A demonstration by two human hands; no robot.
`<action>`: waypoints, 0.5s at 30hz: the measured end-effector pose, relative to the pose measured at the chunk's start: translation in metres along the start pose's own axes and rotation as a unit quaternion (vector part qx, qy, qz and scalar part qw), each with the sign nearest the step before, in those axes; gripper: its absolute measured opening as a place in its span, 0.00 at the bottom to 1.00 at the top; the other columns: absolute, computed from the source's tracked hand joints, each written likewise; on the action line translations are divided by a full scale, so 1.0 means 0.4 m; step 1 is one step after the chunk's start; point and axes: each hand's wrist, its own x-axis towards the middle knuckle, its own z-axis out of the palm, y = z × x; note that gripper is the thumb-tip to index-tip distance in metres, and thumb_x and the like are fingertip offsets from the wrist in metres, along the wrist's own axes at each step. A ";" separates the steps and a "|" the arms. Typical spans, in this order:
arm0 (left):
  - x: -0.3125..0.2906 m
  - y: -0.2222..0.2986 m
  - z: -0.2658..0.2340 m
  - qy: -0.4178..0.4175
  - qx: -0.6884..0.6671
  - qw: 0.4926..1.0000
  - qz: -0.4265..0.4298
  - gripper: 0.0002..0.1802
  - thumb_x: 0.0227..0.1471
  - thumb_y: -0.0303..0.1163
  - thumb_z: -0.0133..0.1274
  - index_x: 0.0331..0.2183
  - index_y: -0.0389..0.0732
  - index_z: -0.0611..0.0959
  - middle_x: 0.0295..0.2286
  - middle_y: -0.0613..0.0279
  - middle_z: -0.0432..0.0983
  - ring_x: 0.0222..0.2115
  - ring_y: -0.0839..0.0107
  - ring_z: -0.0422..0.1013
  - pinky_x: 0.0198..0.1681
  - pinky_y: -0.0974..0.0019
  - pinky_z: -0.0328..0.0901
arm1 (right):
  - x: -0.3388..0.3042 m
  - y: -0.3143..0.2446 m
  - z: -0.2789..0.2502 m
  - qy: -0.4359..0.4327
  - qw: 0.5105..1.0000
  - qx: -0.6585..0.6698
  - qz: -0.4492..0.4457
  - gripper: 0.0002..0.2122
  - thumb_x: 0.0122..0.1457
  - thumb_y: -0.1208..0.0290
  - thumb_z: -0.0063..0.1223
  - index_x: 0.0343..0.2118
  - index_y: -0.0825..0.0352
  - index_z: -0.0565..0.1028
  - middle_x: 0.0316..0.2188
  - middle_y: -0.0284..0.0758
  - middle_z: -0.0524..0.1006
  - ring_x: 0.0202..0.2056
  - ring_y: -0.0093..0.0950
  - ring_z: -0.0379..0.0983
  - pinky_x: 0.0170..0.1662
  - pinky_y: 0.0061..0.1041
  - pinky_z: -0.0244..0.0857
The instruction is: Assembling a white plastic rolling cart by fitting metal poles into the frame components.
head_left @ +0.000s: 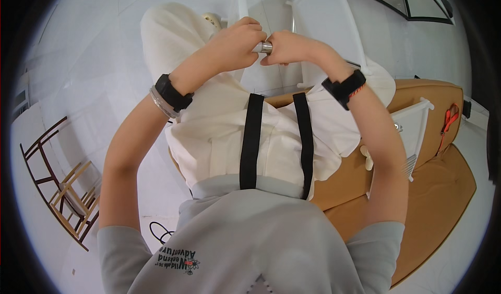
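Note:
Both my hands meet beyond my lap, over the gap between my knees. My left hand [240, 44] is closed with its fingers wrapped around the white part of a short tube with a silvery metal end [266, 48]. From the other side, my right hand [286, 48] closes on the metal end. Only a small stretch of the tube shows between the fists. Just past my left hand rises a narrow white upright piece [239, 1]. A large white panel with a raised edge [324, 25] stands beyond my right hand.
I sit on a tan sofa [349, 189]. On it to my right lie a smaller white frame [417, 129] and a red strap [449, 117]. Wooden chairs [65, 189] stand at the left, near a black cable [159, 231]. A black-edged glass piece [420, 4] is far right.

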 end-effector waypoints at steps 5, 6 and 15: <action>-0.015 0.016 -0.004 0.025 0.065 0.997 -0.016 0.13 0.31 0.22 0.49 0.28 0.36 0.74 0.29 0.58 0.69 0.42 0.60 0.64 0.43 0.61 0.61 | 0.034 0.008 -0.026 -0.213 0.968 0.101 0.085 0.15 0.43 0.61 0.55 0.12 0.66 0.66 0.08 0.30 0.62 0.10 0.20 0.58 0.14 0.21 0.50; -0.019 0.017 -0.003 0.054 0.105 0.993 0.005 0.14 0.30 0.23 0.49 0.28 0.37 0.74 0.29 0.59 0.69 0.41 0.60 0.64 0.42 0.61 0.62 | 0.035 0.005 -0.026 -0.216 0.968 0.100 0.083 0.15 0.43 0.61 0.55 0.12 0.66 0.66 0.08 0.30 0.62 0.10 0.20 0.58 0.14 0.21 0.50; -0.017 -0.017 0.009 0.022 0.124 0.992 0.002 0.14 0.33 0.24 0.50 0.31 0.40 0.76 0.33 0.58 0.73 0.46 0.62 0.64 0.40 0.60 0.65 | 0.024 0.013 0.025 -0.065 0.996 0.061 0.016 0.16 0.45 0.58 0.49 0.18 0.71 0.72 0.12 0.38 0.70 0.17 0.33 0.67 0.22 0.32 0.62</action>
